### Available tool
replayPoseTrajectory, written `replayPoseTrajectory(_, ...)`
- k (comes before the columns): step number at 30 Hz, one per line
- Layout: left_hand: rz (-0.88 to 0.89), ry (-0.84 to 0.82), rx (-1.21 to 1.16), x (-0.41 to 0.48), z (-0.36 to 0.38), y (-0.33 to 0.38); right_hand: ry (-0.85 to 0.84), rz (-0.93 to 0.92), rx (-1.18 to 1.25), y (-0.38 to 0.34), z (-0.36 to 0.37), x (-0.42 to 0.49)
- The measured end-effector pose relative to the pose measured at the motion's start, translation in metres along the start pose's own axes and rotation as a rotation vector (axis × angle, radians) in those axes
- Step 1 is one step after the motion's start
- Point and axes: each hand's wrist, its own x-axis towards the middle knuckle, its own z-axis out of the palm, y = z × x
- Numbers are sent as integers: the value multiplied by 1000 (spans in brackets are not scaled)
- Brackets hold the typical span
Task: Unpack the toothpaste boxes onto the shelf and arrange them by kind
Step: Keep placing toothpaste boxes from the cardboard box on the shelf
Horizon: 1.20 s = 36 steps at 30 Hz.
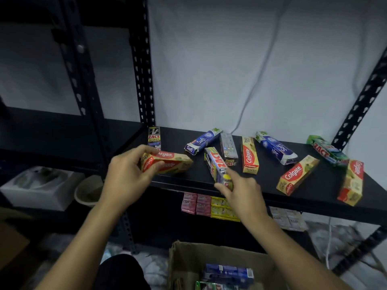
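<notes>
Toothpaste boxes lie scattered on the black shelf. My left hand grips a red and yellow Colgate box at the shelf's left front. My right hand pinches the near end of a grey Zact box between thumb and forefinger. A black Zact Smokers box stands at the back left. Two blue Safi boxes, another grey Zact box, three more Colgate boxes and a green Zact box lie further right.
A cardboard carton below holds a blue box and a green one. Pink and yellow packs sit on the lower shelf. Black slotted uprights frame the bay. A white tub and a basket stand at left.
</notes>
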Motion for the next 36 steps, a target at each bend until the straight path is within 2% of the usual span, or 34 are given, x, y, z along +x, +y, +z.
replayPoseTrajectory(4, -100, 103, 58, -4, 21, -20, -71, -45, -157, -10, 6, 3)
replayPoseTrajectory(9, -113, 151, 160, -8, 45, -33, -106, 1, -284, -15, 12, 24)
replayPoseTrajectory(16, -214, 66, 344, -14, 88, -49, -88, 26, -354, -10, 31, 56)
replayPoseTrajectory(36, -273, -35, 438, 26, 119, -52, -5, 86, -304, 7, 57, 84)
